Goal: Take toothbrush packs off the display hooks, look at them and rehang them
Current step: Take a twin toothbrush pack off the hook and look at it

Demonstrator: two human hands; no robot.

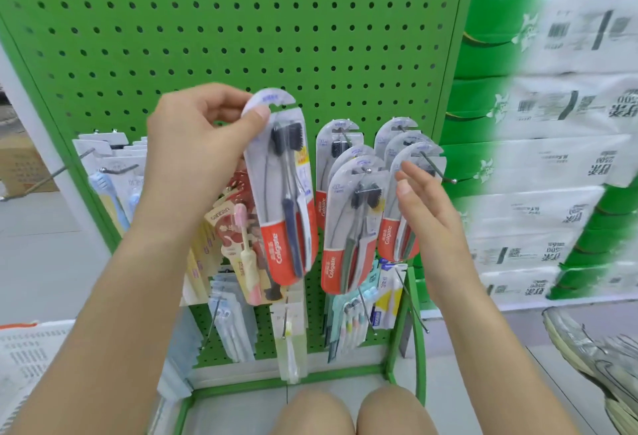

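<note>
One toothbrush pack point(281, 189) hangs below the left hand point(196, 148), its top card pinched under the thumb with the curled fingers behind it, clear of the green pegboard point(207, 20). Just right of the pack, the right hand point(426, 206) holds nothing, fingers straight and loosely spread, fingertips just in front of the hanging packs point(397, 199) on their hooks point(438, 168).

One head-worn view looks forward and down, close to the green pegboard display point(214, 37).
</note>
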